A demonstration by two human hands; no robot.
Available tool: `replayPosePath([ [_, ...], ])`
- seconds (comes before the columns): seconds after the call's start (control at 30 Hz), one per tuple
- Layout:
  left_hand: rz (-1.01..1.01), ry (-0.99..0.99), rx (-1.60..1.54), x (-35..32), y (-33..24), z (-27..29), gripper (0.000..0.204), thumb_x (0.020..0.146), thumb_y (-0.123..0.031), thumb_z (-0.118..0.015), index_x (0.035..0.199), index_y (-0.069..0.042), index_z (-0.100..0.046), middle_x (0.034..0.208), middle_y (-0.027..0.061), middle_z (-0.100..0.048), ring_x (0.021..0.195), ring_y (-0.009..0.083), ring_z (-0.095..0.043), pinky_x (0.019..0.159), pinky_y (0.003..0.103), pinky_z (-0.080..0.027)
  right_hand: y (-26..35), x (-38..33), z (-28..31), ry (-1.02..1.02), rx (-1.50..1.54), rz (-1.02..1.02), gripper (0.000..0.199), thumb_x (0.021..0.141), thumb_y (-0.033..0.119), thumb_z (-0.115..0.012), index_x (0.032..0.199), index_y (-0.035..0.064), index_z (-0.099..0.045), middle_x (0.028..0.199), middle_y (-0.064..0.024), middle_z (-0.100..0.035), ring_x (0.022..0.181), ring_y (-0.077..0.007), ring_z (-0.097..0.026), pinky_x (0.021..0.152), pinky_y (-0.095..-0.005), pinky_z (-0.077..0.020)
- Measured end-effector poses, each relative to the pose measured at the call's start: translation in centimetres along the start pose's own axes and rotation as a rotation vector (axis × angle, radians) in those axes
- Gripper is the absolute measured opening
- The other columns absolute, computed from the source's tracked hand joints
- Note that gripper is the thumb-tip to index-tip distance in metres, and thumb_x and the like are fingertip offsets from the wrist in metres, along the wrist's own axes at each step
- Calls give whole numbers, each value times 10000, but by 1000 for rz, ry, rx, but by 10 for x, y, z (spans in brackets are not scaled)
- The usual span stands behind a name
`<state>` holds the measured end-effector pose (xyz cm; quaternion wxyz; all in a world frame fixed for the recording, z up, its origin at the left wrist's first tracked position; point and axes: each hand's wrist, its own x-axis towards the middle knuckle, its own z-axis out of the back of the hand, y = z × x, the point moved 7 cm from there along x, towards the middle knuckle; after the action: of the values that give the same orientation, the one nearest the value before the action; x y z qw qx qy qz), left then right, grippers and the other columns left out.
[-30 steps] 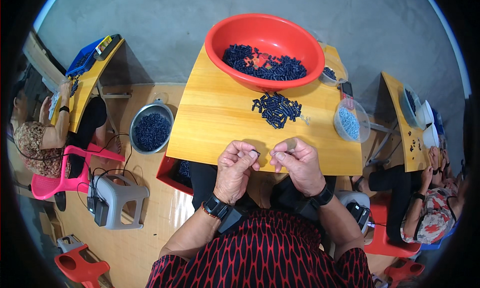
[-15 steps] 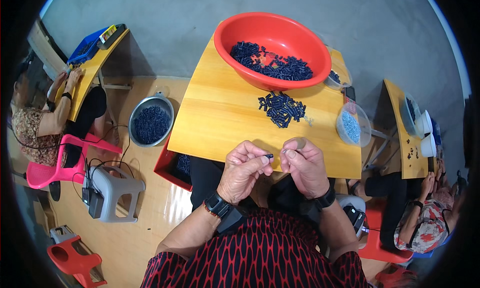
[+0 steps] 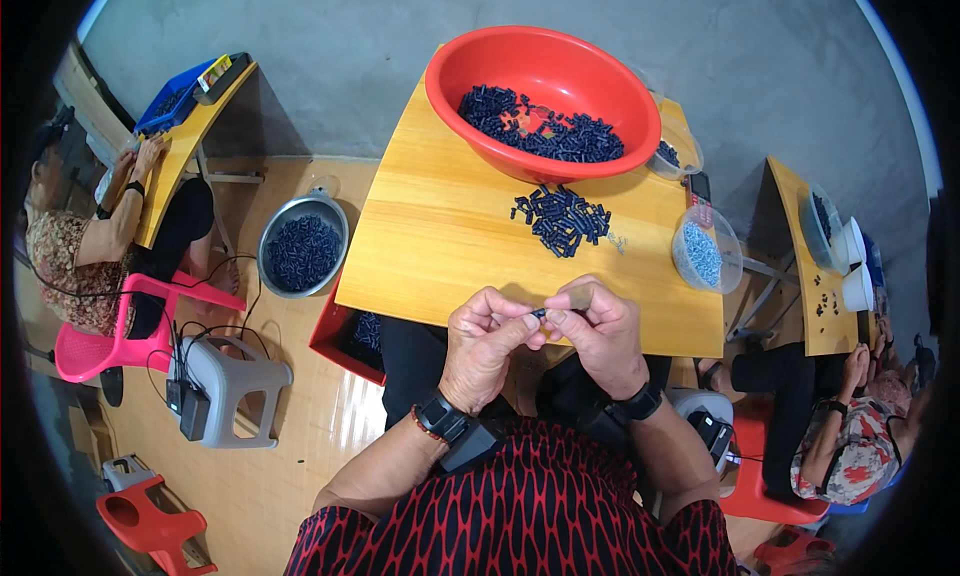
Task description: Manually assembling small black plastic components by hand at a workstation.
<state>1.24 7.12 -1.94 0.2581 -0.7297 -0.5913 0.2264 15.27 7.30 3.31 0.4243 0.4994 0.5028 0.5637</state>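
Note:
Above the near edge of the yellow table (image 3: 430,226), my two hands meet fingertip to fingertip. My left hand (image 3: 482,344) pinches a short dark navy tube-like piece (image 3: 539,314) between thumb and forefinger. At the right end of that piece, my right hand (image 3: 602,341) is closed in a pinch, a wrap round one finger; whatever tiny thing it holds is hidden. Beyond the hands lies a loose pile of similar dark pieces (image 3: 565,222), with a few small pale bits (image 3: 617,243) beside it.
A big red basin (image 3: 550,56) partly filled with dark pieces stands at the back. On the right are clear tubs, one with light blue pieces (image 3: 703,256). A metal bowl (image 3: 345,238) and a red crate (image 3: 325,336) are at left. Co-workers sit both sides.
My right hand has moved left, closing the gap so its fingertips now meet the dark piece in my left hand. The left hand has hardly moved.

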Motion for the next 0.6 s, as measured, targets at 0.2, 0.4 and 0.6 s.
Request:
replayPosePath([
  [0.2, -49, -63, 41, -6, 2, 1, 111, 906, 71, -638, 913, -31, -593, 908, 152, -705, 743, 181, -693, 700, 319, -586, 3, 2, -1, 103, -43, 31, 90, 919, -55, -634, 991, -55, -688, 945, -75, -637, 805, -133, -666, 714, -253, -567],
  [0.4, -2, -97, -11, -5, 5, 2, 92, 921, 52, -634, 910, -31, -596, 897, 157, -711, 739, 178, -699, 703, 320, -588, -12, -1, 0, 43, 139, -66, 110, 936, -55, -615, 1038, -59, -657, 964, -81, -654, 836, -153, -686, 741, -274, -587],
  [0.6, -7, -98, -8, -5, 3, 3, 89, 924, 42, -638, 904, -33, -594, 873, 144, -707, 737, 178, -700, 704, 319, -590, -8, 1, -3, 49, 107, -61, 59, 925, -68, -629, 981, -69, -648, 959, -82, -655, 837, -160, -694, 758, -283, -596],
])
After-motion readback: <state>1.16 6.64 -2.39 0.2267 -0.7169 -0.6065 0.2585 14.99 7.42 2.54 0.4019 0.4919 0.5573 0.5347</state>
